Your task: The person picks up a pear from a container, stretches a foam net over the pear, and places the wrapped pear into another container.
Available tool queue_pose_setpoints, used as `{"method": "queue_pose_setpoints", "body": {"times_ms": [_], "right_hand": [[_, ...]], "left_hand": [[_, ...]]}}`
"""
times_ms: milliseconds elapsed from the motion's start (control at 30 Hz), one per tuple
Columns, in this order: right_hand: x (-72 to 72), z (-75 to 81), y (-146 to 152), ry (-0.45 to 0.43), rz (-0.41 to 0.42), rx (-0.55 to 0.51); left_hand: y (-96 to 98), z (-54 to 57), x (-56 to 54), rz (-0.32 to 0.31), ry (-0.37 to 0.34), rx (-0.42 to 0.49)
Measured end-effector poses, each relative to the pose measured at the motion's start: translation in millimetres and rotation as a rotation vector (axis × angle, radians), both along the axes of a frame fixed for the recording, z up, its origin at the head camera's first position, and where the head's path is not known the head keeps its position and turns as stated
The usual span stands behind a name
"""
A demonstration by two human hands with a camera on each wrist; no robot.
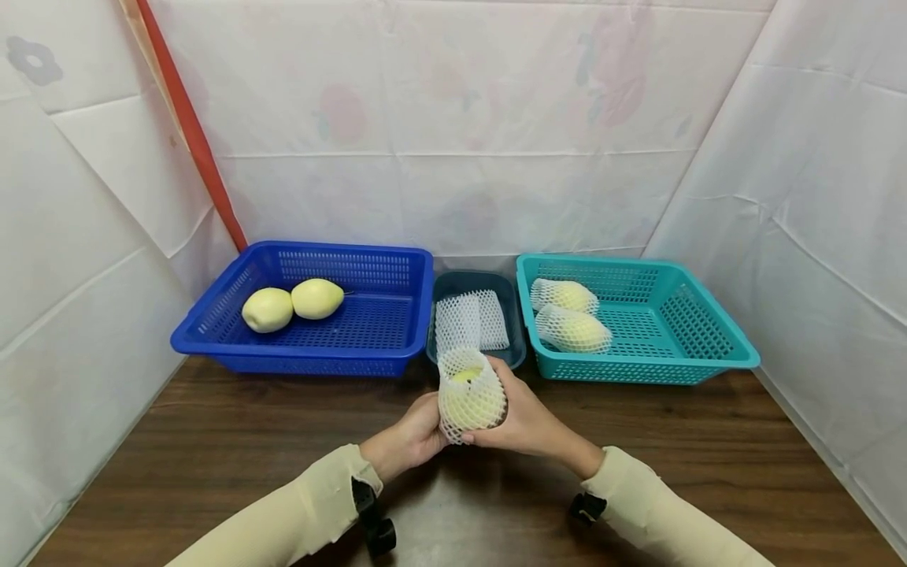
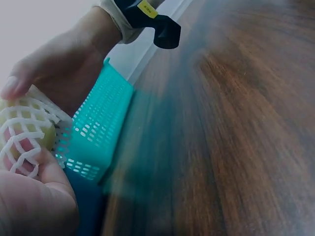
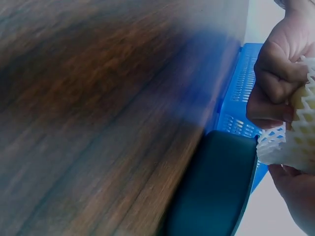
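Observation:
A yellow-green pear [image 1: 476, 405] in a white foam net sleeve [image 1: 453, 364] is held between both hands above the table. From the left, my left hand [image 1: 420, 429] grips the netted pear with curled fingers. My right hand [image 1: 527, 417] curves around its other side, thumb across the front. The net's upper end stands open above the pear's top. In the left wrist view, pink fingertips show through the mesh, beside the left hand [image 2: 34, 206]. Part of the fruit is cut off in the right wrist view, where the left hand's fingers [image 3: 270, 96] are bent against it.
A blue basket [image 1: 319, 366] at left holds two bare pears [image 1: 317, 298]. Flat foam nets [image 1: 492, 319] lie in a small dark tray [image 1: 517, 346] in the middle. At right, a teal basket [image 1: 638, 370] holds two netted pears [image 1: 577, 329]. White sheeting [image 1: 453, 189] hangs behind.

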State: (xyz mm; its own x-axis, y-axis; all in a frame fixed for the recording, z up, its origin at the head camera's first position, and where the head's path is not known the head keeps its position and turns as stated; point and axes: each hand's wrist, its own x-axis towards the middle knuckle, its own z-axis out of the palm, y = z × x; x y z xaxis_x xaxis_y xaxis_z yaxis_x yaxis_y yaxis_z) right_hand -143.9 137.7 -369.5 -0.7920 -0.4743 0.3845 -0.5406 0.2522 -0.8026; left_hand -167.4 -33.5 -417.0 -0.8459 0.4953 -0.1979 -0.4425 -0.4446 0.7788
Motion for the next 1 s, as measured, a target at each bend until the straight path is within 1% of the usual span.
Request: {"method": "queue_pose_setpoints", "body": {"times_ms": [67,167,233,300,433,533,567,633,700,767,867,933,1000], "right_hand": [[-1.8,-0.7,-0.3,0.022,-0.011,-0.004],[-9.8,-9.4,3.0,0.058,-0.027,-0.011],[-16.4,-15.3,6.9,0.074,-0.034,-0.019],[-17.8,-9.7,9.9,0.072,-0.036,-0.031],[-20.8,8.1,18.1,0.016,-0.063,-0.055],[-24.8,24.4,27.4,-0.015,-0.101,-0.052],[-26.3,30.1,31.3,-0.022,-0.117,-0.043],[-30.6,40.9,39.9,-0.031,-0.151,-0.025],[-35.9,50.4,49.7,-0.027,-0.188,0.008],[-41.8,58.9,59.8,-0.006,-0.229,0.047],[-51.1,68.7,75.6,0.040,-0.294,0.111],[-55.9,74.4,86.0,0.062,-0.337,0.149],[-59.5,80.1,96.4,0.070,-0.370,0.187]], "left_hand": [[-0.8,1.6,-0.1,-0.016,0.007,-0.007],[-0.5,5.0,-0.6,-0.029,0.009,-0.036],[0.4,7.7,-1.3,-0.036,0.032,-0.079],[0.3,11.4,-1.9,-0.036,0.056,-0.153],[-4.3,21.5,-3.5,-0.043,0.076,-0.255],[-11.4,31.3,-5.5,-0.035,0.083,-0.274],[-14.3,34.7,-6.3,-0.028,0.098,-0.281],[-20.5,42.5,-7.9,-0.002,0.147,-0.304],[-27.0,50.7,-10.2,0.032,0.212,-0.322],[-34.2,59.3,-12.9,0.077,0.277,-0.333],[-45.0,71.3,-18.2,0.144,0.346,-0.346],[-52.2,77.3,-21.9,0.180,0.395,-0.388],[-58.9,81.0,-25.8,0.207,0.456,-0.468]]}}
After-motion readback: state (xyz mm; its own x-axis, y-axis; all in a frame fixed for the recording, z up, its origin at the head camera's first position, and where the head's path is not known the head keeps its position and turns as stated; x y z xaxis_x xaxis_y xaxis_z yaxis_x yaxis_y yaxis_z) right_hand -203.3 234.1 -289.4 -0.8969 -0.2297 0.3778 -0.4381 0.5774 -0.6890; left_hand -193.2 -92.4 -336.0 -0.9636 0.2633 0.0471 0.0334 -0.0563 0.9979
